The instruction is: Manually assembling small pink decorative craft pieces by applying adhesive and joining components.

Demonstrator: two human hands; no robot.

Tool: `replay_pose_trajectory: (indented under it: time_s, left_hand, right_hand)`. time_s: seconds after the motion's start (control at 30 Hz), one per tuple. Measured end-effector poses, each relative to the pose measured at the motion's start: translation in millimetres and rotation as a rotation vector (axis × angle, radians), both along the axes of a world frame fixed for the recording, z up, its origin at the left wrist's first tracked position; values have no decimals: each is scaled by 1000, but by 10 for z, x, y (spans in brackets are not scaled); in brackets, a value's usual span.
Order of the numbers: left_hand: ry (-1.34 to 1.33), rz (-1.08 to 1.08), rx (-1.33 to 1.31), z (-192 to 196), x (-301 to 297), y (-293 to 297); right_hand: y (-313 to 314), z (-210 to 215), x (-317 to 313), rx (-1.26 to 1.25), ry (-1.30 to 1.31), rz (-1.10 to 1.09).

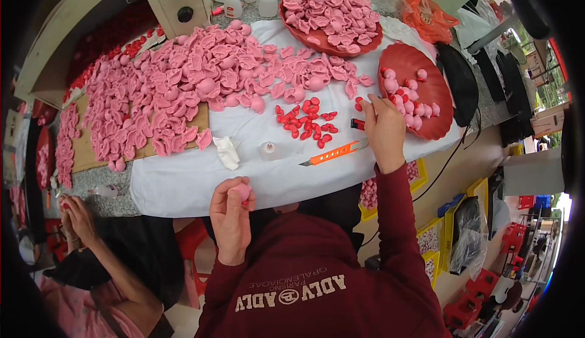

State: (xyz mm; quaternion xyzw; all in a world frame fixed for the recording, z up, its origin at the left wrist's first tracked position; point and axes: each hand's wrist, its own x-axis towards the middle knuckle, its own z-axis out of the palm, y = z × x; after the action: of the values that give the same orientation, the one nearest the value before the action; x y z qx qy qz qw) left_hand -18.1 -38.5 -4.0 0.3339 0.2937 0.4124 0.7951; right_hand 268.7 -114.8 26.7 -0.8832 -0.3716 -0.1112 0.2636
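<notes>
one pink ball point(245, 192) sits pinched in the left hand point(231, 219); the right hand point(385, 125) hovers beside the red plate point(439, 88), grasping what i can't tell, red bits point(304, 120) to its left.

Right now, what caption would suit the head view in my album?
Left hand holding a small pink piece, right hand near a red dish.

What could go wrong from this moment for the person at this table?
The orange cutter lies near the right hand; a careless reach might cut a finger if its blade is out. The left hand holds a pink ball near the front edge of the table, so it may fall if it slips. The right hand could also bump the red bowl beside it.
</notes>
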Motion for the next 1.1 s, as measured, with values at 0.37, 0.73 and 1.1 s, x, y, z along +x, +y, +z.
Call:
replay_pose_trajectory:
  time_s: [0.37, 0.73, 1.1]
  left_hand:
    - [-74, -184, 74, 32, 13, -23]
    - [-60, -285, 61, -56, -46, 3]
    - [-179, -291, -30, -48, 90, -55]
  right_hand:
    - [12, -134, 275, -134, -248, 100]
    - [-159, 62, 239, -120, -159, 272]
    - [-217, 462, -312, 40, 261, 165]
